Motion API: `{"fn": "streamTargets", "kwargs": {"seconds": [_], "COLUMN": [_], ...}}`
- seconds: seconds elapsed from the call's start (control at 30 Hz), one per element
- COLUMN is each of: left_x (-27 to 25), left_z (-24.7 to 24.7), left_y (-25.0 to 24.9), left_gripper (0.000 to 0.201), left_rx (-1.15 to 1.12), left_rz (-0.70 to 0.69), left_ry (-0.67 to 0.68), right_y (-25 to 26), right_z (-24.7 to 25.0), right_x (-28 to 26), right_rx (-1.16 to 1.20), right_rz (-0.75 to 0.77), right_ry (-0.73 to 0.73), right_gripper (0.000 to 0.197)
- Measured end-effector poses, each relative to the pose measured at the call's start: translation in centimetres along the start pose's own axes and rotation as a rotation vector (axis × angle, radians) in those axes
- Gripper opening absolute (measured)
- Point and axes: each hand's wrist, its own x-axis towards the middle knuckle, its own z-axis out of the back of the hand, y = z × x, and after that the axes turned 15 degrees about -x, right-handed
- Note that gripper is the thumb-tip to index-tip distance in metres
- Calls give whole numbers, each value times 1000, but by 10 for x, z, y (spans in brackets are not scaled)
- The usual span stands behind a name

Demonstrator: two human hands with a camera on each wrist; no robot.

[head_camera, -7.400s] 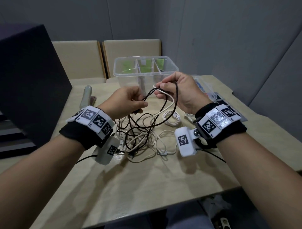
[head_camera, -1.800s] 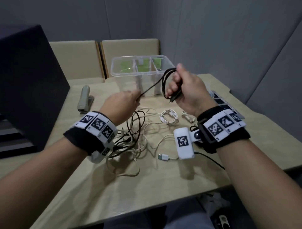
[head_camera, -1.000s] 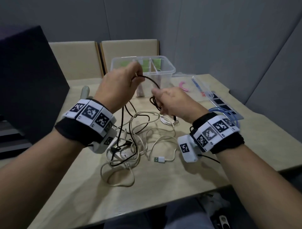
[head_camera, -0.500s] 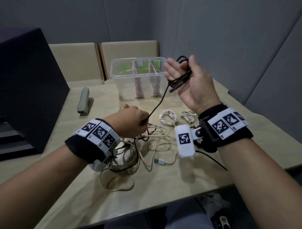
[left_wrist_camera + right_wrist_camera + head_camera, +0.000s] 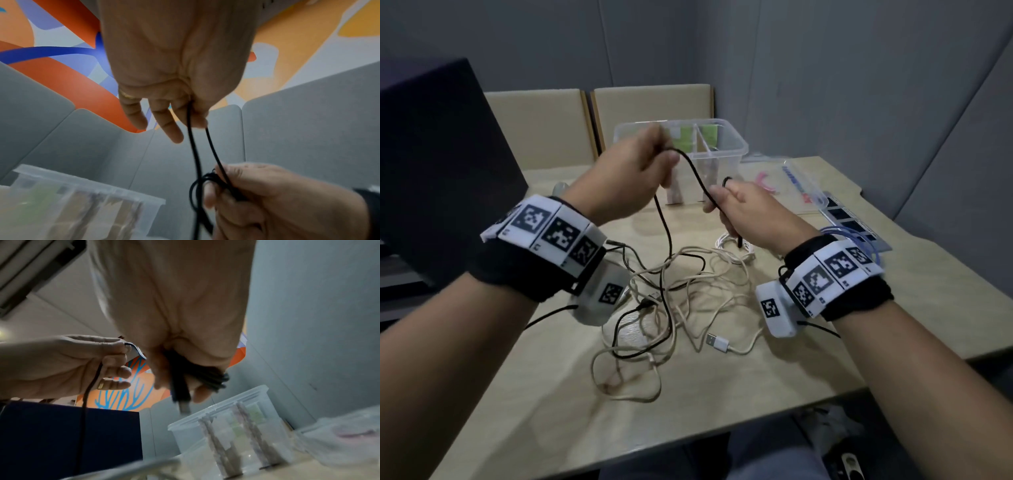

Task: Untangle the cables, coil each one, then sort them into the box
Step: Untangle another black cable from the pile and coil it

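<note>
My left hand (image 5: 665, 156) is raised in front of the clear divided box (image 5: 736, 145) and pinches a black cable (image 5: 693, 173) between thumb and forefinger. From the pinch one strand runs right to my right hand (image 5: 722, 197); the other drops to the tangle of black and beige cables (image 5: 688, 294) on the table. In the right wrist view my right hand (image 5: 185, 391) grips a small wound bundle of this black cable (image 5: 207, 376), its plug (image 5: 183, 404) sticking out below the fingers. The left wrist view shows both strands (image 5: 194, 146) between the hands.
A small coiled white cable (image 5: 732, 244) lies behind my right hand. A white USB plug (image 5: 717, 341) lies at the tangle's front. A clear lid (image 5: 791, 178) and a coiled blue cable (image 5: 839, 234) sit at the right. A dark block (image 5: 438, 154) stands on the left.
My left hand has risen from the tangle to box height, drawing black cable up. My right hand has dropped from beside the box's rim toward the table, still holding the bundle.
</note>
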Motion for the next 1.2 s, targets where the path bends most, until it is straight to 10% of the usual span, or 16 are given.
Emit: {"fn": "streamTargets", "kwargs": {"seconds": [0.27,0.63,0.8,1.0,1.2], "left_x": [11,-23,-22,-4,13], "left_z": [-3,-57,-47,-29,-18], "left_y": [11,45,45,18,3], "left_gripper": [15,22,24,19,15], "left_rx": [-145,437,635,372,236], "left_rz": [39,-33,-35,-134,-318], "left_ry": [-284,314,370,36,-161], "right_y": [11,13,-4,-3,2], "right_z": [16,29,16,6,-2], "right_x": [-10,3,11,6,5], "right_rx": [572,1137,647,-127,160], "right_rz": [101,69,-12,-7,12], "right_ry": [95,-206,-370,-268,-89], "right_gripper": [49,42,34,31,43]}}
